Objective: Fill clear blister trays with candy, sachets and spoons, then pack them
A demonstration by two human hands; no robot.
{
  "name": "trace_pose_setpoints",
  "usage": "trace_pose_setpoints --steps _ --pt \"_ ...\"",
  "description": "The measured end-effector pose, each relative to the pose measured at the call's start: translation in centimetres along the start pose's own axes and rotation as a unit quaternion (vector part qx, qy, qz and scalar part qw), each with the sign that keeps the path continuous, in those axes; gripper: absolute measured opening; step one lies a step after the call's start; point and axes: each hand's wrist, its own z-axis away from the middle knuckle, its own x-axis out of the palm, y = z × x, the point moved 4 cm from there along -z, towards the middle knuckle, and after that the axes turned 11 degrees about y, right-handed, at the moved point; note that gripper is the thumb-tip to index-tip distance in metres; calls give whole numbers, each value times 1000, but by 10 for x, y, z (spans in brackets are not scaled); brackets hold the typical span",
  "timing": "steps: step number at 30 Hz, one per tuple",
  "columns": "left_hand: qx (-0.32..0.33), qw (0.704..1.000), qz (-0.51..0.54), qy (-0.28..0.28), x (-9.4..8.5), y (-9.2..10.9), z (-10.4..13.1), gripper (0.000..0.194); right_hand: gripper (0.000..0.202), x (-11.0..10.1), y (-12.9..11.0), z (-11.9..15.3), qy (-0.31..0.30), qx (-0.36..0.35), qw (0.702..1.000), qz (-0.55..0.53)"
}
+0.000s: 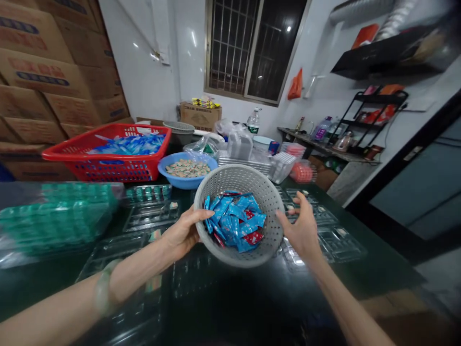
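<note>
A round grey plastic basket [239, 257] is held up over the dark green table, tilted so its inside faces me. Small blue packets [234, 218], with some red ones among them, fill its bottom. My left hand [189, 226] grips the left rim, thumb inside and fingers under the outside. At the right rim is my right hand [300, 228], its fingers spread and its thumb close to the edge; whether it touches I cannot tell. Clear plastic trays [151, 215] lie on both sides beneath, some with a small pale piece in them.
Behind stand a red basket [104, 166] of blue packets and a blue bowl [183, 182] of small pale pieces. Green trays [54, 221] are stacked at left. Clear plastic boxes [239, 144] and pink containers [302, 171] sit at the back. Cartons [46, 72] rise along the left wall.
</note>
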Motion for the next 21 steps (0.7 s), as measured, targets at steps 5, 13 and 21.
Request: trace_pose_setpoints --steps 5,13,21 --pt "7 999 -37 -17 16 -4 -1 44 43 27 -28 7 -108 -247 934 235" --pt "-10 995 -82 -63 35 -8 -6 48 55 59 -10 -10 -220 -179 892 352" --pt "-28 995 -79 -61 48 -3 -17 41 97 47 -28 -18 -193 -278 905 258"
